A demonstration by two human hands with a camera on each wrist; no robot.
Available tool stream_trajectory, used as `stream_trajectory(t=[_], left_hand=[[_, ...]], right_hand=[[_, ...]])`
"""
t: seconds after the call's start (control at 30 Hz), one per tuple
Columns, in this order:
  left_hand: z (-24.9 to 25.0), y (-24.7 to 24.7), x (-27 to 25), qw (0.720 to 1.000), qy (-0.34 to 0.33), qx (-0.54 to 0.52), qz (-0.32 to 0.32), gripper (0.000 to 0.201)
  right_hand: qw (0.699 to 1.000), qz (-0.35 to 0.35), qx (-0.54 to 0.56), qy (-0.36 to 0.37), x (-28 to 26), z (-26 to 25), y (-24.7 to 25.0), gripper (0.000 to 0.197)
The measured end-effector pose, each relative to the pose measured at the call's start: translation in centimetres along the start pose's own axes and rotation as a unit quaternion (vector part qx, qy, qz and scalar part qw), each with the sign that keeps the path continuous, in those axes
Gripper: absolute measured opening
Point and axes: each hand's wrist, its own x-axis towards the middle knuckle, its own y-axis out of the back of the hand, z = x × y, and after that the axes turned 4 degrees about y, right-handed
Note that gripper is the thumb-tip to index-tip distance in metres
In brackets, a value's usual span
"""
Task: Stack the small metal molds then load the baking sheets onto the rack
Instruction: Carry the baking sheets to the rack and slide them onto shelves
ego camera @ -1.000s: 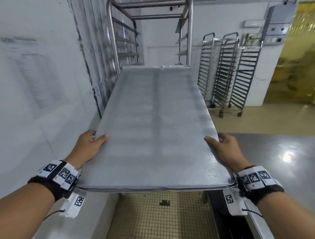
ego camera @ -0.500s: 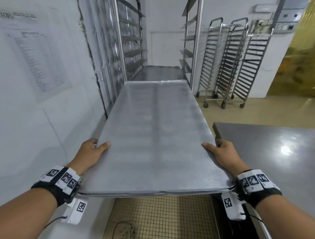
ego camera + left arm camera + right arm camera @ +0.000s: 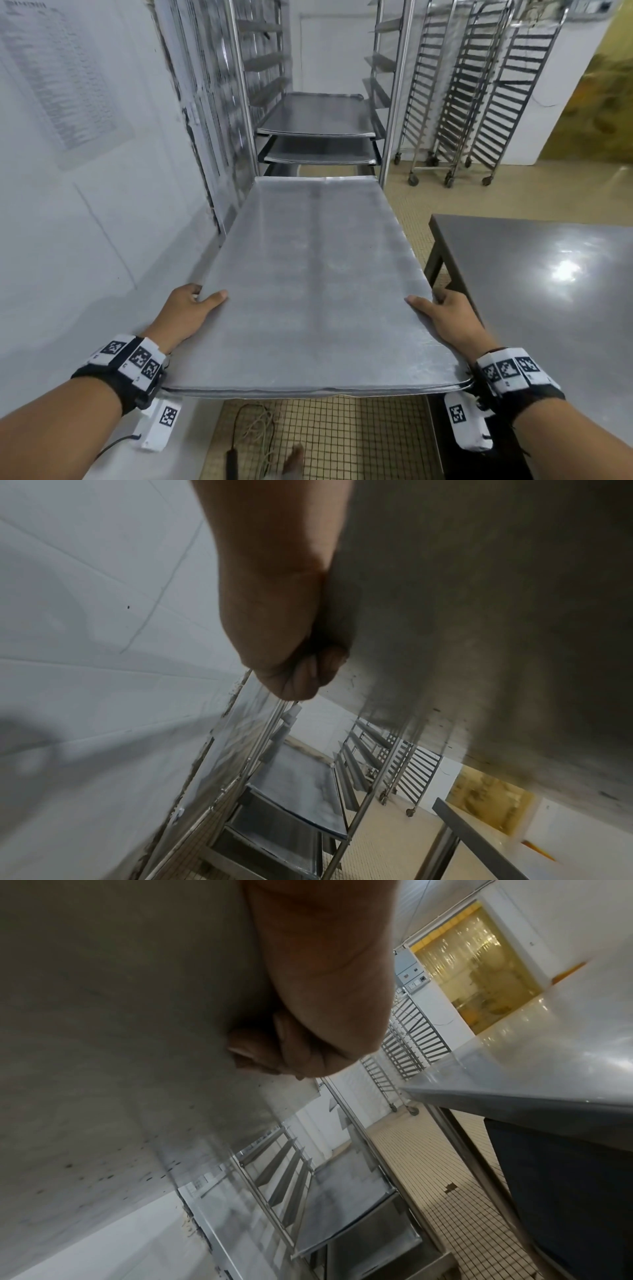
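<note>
Steel table (image 3: pixel 534 274) right, 2 loaded sheets (image 3: pixel 318 120) ahead; both hands (image 3: pixel 186 313) (image 3: pixel 448 317) apparently pinching baking sheet (image 3: pixel 315 291).

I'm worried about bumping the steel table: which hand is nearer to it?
Right. The right hand grips the baking sheet's right edge, just beside the steel table. The left hand grips the opposite edge, by the wall.

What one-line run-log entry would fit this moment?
phase: loading | left hand: grips tray | right hand: grips tray | rack: ahead, two trays inside | tray: not yet in rack
</note>
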Motion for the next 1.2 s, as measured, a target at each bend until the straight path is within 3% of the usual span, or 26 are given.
stream_trajectory(t=[0.07, 0.2, 0.47, 0.6, 0.77, 1.03, 1.2], left_hand=[[-0.6, -0.1, 0.6, 1.000, 0.004, 0.010, -0.001, 0.044], [-0.8, -0.4, 1.8, 1.000, 0.000, 0.015, -0.010, 0.048], [0.8, -1.4, 6.3, 1.000, 0.009, 0.005, -0.028, 0.027], [0.7, -2.3, 10.2, 0.999, 0.009, 0.000, -0.038, 0.024], [-0.3, -3.2, 17.2, 0.998, 0.028, -0.021, -0.050, 0.040], [-0.7, -6.1, 26.0, 0.997, 0.016, -0.030, -0.071, 0.023], [-2.1, -7.5, 30.6, 0.996, 0.031, -0.027, -0.084, 0.034]], right_hand=[[1.000, -0.002, -0.006, -0.003, 0.0, 0.4, -0.1, 0.021], [1.000, 0.006, -0.010, -0.017, 0.8, 0.7, -0.4, 0.024], [0.999, 0.006, 0.002, -0.051, 5.3, 0.5, -1.2, 0.023], [0.998, 0.008, -0.010, -0.061, 8.8, 0.5, -2.1, 0.027], [0.997, 0.009, -0.017, -0.074, 14.0, 0.8, -3.8, 0.030], [0.988, 0.007, -0.117, -0.102, 22.6, 3.0, -6.9, 0.034], [0.977, 0.013, -0.176, -0.123, 26.2, 4.1, -8.3, 0.056]])
